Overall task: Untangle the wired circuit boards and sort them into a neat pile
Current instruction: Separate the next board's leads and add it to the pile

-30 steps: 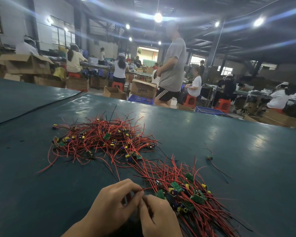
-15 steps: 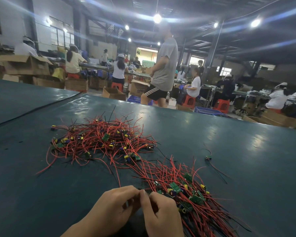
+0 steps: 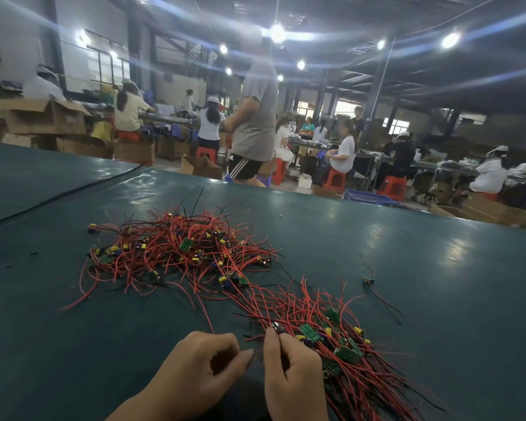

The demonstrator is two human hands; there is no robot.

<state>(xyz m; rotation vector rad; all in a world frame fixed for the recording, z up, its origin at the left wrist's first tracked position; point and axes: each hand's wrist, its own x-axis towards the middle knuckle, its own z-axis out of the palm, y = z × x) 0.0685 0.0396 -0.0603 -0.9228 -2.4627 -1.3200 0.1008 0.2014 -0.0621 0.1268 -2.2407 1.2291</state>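
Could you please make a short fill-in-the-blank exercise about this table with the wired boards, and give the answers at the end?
1. Most wires in the tangled heap are ___.
2. The heap lies to the ___ of the neat pile and farther away.
3. ___ board lies alone, to the right of both.
Answers: red; left; One.
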